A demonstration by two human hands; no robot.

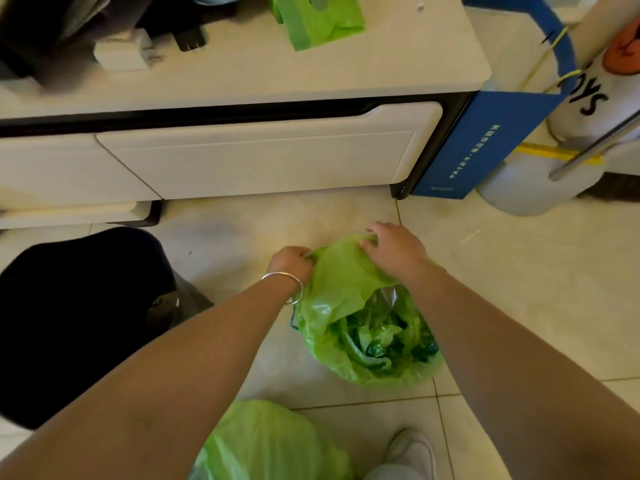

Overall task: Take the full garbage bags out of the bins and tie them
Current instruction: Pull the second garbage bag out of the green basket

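Left hand (290, 263), centre of frame, fingers curled round the left edge of the green garbage bag (360, 327) mouth, pinching the plastic; silver bangle (284, 287) on that wrist. Right hand (393, 247) just right of it, on the top fold of the same bag, fingers bent over the plastic, gripping the upper rim. Both hands at the bag's far edge, close together, not touching each other.

Bag sits on the tiled floor (519, 289), centre-right of frame, between the two forearms. Mouth open toward the camera; clear plastic and dark green scraps visible inside. Not tied.

Second green bag (263, 445) at bottom centre, under the left forearm, near the first bag but apart from it; whether tied cannot tell. White shoe (414, 448) at bottom, right of that bag.

Black bin (79, 323) at left of frame, dark inside, beside the left forearm.

White low cabinet (242, 157) across the upper frame, drawer fronts facing the camera. On its top: folded green bags (318, 22) at upper centre, white charger (124, 53) and black items at upper left. Blue box (474, 143) leaning at the cabinet's right end, upper right. White container with black lettering (588, 98) at far upper right, blurred.
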